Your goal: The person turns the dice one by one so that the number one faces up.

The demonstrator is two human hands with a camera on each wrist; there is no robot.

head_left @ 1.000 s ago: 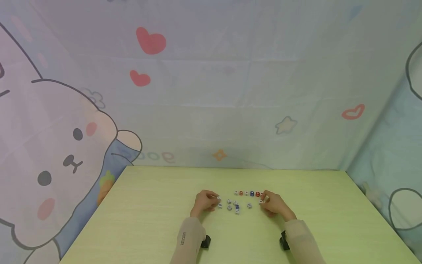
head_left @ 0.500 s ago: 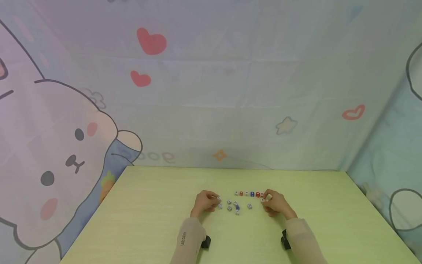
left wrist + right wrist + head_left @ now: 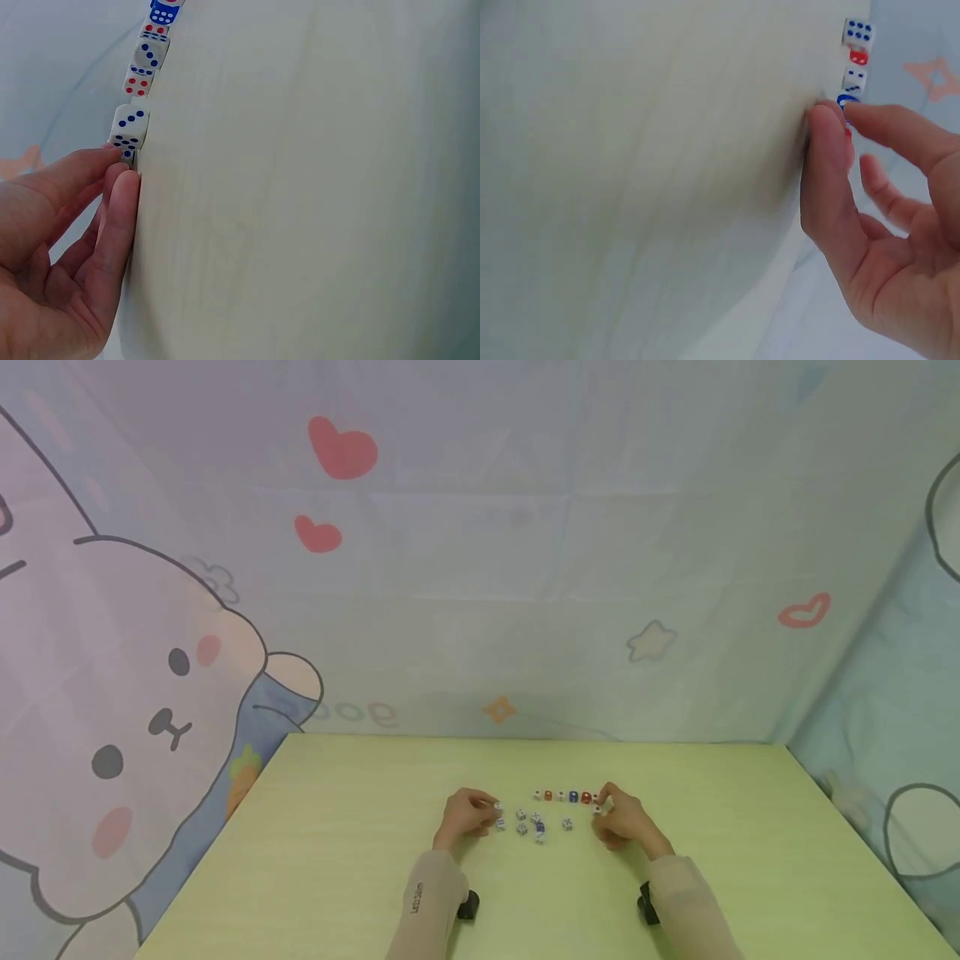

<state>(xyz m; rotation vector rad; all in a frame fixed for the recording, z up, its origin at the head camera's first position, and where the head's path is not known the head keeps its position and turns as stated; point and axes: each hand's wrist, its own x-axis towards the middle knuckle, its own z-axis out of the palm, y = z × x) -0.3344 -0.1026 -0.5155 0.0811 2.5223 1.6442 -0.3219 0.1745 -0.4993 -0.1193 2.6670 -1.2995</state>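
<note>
My left hand (image 3: 467, 814) pinches a white die (image 3: 498, 806) between thumb and fingertips, left of the loose dice. In the left wrist view, only a small part of that die (image 3: 127, 156) shows at the fingertips, and another white die (image 3: 130, 126) appears just beyond it. My right hand (image 3: 626, 822) pinches a white die (image 3: 597, 809) close in front of the right end of a row. That row holds white, red and blue dice, among them a blue die (image 3: 573, 797) and a red die (image 3: 586, 797). In the right wrist view, the fingers (image 3: 829, 150) hide the held die.
Several loose dice lie between the hands, including a stray white die (image 3: 567, 824) and a blue die (image 3: 540, 827) with a white die (image 3: 540, 838) in front. The pale yellow-green table (image 3: 337, 860) ends at a printed cloth backdrop (image 3: 480, 568).
My right hand has carried its white die a little away from me, toward the right end of the row. My left hand stays in place with its die.
</note>
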